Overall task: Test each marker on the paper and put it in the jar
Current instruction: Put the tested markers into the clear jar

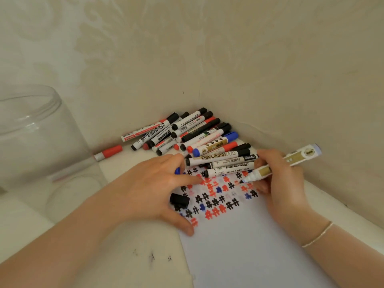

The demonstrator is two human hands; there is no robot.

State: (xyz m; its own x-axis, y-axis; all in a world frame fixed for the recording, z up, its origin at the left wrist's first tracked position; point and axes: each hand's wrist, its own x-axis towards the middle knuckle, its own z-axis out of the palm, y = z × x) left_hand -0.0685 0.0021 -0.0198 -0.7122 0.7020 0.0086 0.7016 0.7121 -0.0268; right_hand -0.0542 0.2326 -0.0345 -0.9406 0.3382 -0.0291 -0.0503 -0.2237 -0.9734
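My right hand grips an uncapped white and gold marker, its dark tip touching the white paper among red, blue and black hash marks. My left hand lies flat with spread fingers, pressing the paper's left edge; a blue cap peeks out under its fingers. A loose black cap rests on the paper by my left thumb. A heap of several capped markers lies in the corner behind the paper. The clear glass jar stands at the left.
A single red-capped marker lies apart, between the jar and the heap. Patterned walls close the corner behind and to the right. Dark ink smudges spot the white tabletop near me.
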